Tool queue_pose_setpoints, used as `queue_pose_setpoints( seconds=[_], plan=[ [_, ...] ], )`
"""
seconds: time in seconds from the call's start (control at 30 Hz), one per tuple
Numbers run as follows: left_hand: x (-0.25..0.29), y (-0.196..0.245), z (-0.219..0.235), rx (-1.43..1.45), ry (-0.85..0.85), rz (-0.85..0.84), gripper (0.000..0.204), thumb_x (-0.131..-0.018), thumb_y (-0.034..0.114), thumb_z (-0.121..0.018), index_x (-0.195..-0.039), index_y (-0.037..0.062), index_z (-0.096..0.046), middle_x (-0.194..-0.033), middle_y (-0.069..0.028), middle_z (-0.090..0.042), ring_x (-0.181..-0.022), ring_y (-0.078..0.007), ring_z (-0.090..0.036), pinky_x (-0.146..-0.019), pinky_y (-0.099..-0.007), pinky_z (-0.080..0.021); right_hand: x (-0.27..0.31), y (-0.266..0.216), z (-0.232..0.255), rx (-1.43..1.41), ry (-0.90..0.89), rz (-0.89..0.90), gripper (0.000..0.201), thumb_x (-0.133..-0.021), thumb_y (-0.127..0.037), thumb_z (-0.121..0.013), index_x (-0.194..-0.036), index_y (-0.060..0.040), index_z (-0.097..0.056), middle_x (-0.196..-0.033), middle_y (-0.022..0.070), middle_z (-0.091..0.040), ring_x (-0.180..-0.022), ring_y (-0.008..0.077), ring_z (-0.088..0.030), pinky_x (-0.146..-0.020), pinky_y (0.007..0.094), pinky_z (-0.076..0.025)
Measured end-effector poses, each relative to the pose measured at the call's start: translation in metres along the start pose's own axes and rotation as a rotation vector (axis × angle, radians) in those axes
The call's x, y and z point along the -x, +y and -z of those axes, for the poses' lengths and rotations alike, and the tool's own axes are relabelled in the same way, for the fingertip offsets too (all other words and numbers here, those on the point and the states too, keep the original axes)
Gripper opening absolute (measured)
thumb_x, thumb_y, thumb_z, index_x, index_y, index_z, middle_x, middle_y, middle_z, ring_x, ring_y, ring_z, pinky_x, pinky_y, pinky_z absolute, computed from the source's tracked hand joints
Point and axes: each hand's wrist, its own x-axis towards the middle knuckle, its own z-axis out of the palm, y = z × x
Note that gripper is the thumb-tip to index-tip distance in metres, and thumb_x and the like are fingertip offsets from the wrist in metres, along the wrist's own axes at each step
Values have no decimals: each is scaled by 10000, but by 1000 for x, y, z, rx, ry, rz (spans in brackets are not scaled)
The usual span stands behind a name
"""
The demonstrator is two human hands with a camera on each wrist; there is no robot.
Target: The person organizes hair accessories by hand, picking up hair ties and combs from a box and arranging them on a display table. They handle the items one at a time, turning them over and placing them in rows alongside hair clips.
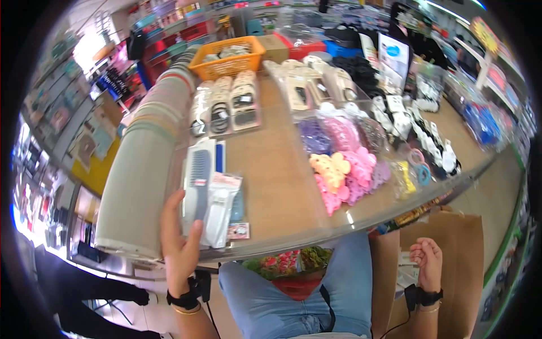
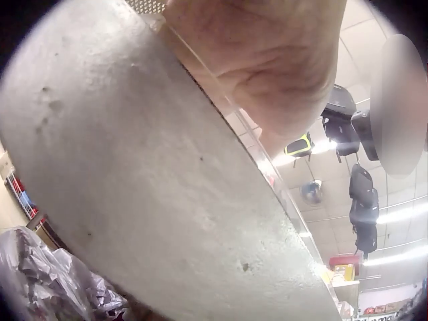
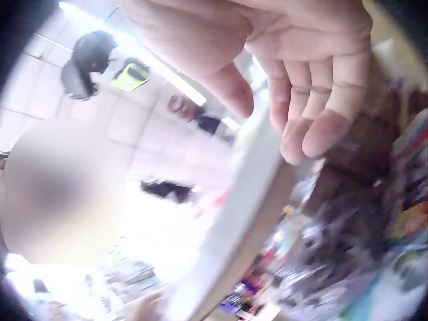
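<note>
My left hand (image 1: 182, 248) is at the table's front left corner, thumb and index finger extended on either side of a packaged grey comb (image 1: 199, 175). Next to that comb lie a white packaged item (image 1: 221, 210) and a small pink-and-white card (image 1: 238, 230). In the left wrist view the palm (image 2: 261, 60) lies over the clear sheet at the table edge. My right hand (image 1: 427, 261) hangs above an open cardboard box (image 1: 466, 243), fingers loosely curled with nothing in them. The right wrist view shows its fingers (image 3: 324, 134) bent and bare.
A fabric-covered roll (image 1: 135, 175) runs along the table's left side. Behind are an orange basket (image 1: 228, 62) and packs of hair ties (image 1: 243, 104). Bagged pink hair clips (image 1: 358, 164) lie right of centre, with black-and-white scrunchies (image 1: 401, 121) beyond. Someone in dark trousers (image 1: 73, 294) stands at left.
</note>
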Motion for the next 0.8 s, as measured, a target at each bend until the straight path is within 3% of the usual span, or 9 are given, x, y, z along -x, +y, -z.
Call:
queue_pose_setpoints(
  seconds=[0.17,0.23,0.3,0.37,0.43,0.67,0.73,0.77,0.8],
  plan=[
    [0,-2,3,151,73,-3,463,-857,124,-481,-1270,-36,-347,-1305,-169,-370,-1239,-264,-319,-1040,-356,-205,37,-100,-150,375,-905,111,239,-882,-145,-513,-1043,29,-544,-876,86,-622,-717,104,-598,-635,229,-492],
    [1,-4,4,163,101,-7,466,-860,128,-474,-1272,-43,-339,-1305,-175,-367,-1240,-266,-318,-1040,-359,-206,34,-117,-203,443,-1074,102,293,-877,-197,-538,-1064,28,-532,-907,88,-616,-701,72,-574,-604,217,-467],
    [1,-3,5,168,114,-18,468,-872,141,-454,-1274,-58,-322,-1302,-191,-364,-1240,-280,-318,-1039,-366,-207,24,-118,-253,571,-1128,123,273,-860,-191,-569,-1010,37,-560,-820,77,-598,-671,67,-526,-564,206,-428],
    [2,-8,7,168,115,-40,468,-873,145,-454,-1274,-57,-322,-1298,-195,-366,-1238,-287,-320,-1038,-368,-209,9,-121,-303,1005,-1131,348,428,-835,-344,-590,-1010,44,-553,-744,97,-588,-618,128,-528,-541,249,-431],
    [1,-7,6,219,134,-57,463,-868,150,-467,-1263,-54,-338,-1279,-210,-379,-1216,-317,-344,-1025,-380,-234,-10,-103,-337,1069,-1093,424,469,-782,-421,-607,-927,25,-618,-787,162,-634,-704,281,-608,-644,365,-471],
    [1,-17,10,107,124,-154,454,-851,213,-516,-1205,-49,-404,-1232,-229,-415,-1172,-369,-378,-992,-417,-280,-28,-21,-398,1116,-992,489,584,-697,-520,-634,-994,-17,-626,-856,189,-637,-780,293,-618,-720,361,-477],
    [1,-19,10,134,132,-153,462,-847,232,-526,-1202,-42,-411,-1224,-226,-427,-1169,-380,-377,-989,-425,-282,-21,-18,-412,1066,-1029,232,563,-682,-508,-647,-1028,-65,-628,-953,187,-621,-879,319,-585,-783,373,-448],
    [1,-18,11,131,128,-162,460,-846,232,-528,-1198,-40,-415,-1223,-223,-429,-1169,-381,-377,-988,-426,-283,-17,-16,-417,1053,-963,435,525,-675,-470,-661,-1040,-94,-628,-1003,169,-607,-965,343,-534,-854,386,-397],
    [1,-17,11,129,123,-172,458,-844,233,-531,-1195,-38,-419,-1222,-220,-432,-1169,-382,-377,-987,-428,-284,-12,-15,-421,1058,-963,435,525,-675,-470,-661,-1040,-94,-628,-1003,169,-607,-965,343,-534,-854,386,-397]
  ],
)
